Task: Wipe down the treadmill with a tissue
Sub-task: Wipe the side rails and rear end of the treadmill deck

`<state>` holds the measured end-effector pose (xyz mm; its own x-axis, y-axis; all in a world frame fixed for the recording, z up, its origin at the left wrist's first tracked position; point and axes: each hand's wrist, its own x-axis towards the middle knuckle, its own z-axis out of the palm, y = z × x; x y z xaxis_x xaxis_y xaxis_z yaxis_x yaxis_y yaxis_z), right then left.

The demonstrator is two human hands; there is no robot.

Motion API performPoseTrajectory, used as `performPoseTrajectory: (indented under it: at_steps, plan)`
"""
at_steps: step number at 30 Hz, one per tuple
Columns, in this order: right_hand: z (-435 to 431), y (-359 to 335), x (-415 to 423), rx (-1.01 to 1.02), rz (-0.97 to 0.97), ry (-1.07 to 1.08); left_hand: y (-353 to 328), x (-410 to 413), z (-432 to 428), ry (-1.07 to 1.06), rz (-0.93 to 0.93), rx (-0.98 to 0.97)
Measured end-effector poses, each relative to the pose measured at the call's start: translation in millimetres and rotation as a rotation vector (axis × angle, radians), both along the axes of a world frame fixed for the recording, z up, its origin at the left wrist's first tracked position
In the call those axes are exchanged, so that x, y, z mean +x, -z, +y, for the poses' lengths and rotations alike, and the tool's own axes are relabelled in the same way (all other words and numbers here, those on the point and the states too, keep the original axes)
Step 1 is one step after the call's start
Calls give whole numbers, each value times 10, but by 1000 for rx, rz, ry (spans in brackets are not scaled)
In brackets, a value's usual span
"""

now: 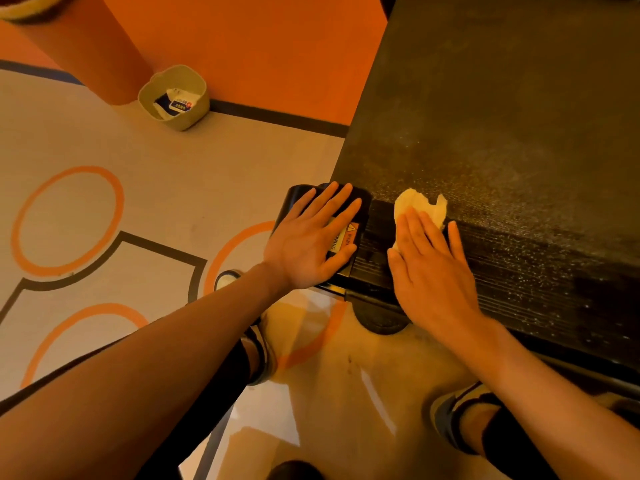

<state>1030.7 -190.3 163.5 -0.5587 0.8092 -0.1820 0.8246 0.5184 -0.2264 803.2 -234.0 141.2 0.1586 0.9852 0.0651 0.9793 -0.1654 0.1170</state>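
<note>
The treadmill's dark, dust-speckled belt (502, 109) fills the upper right, ending in a ribbed black rear edge (526, 268). A crumpled pale tissue (420, 206) lies at that rear edge, near the left corner. My right hand (433, 268) presses flat on the tissue with straight fingers, covering its near half. My left hand (311, 240) rests flat, fingers spread, on the black corner end cap (298, 195), partly covering a warning label (348, 237).
A small pale basket (175, 97) holding a tissue packet stands on the floor by the orange wall. An orange column (83, 46) rises at upper left. My shoes (450, 420) stand on the patterned floor below the treadmill's end. A round black foot (379, 318) sits under the corner.
</note>
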Motion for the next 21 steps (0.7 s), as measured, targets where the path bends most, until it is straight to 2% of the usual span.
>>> performPoseTrajectory:
  at_steps: [3,6,10,13,18,21]
  plan:
    - [113,-19,-434,-22,-26,-68,4,-18,-2,-8,-1,-13]
    - [152,-5,-226,-8,-59,-95,7,-20,-3,-3,-1,-20]
    - [29,21,403,-14,-57,40,9,-26,-3,2,-22,-3]
    - [-25,-6,241,-32,-53,120,12,-25,-6,-4,-13,1]
    - [51,-41,-492,-29,-36,-28,31,-9,-9,-18,-17,7]
    - [89,-43,-174,13,-85,-108,41,-16,-10,-6,-16,17]
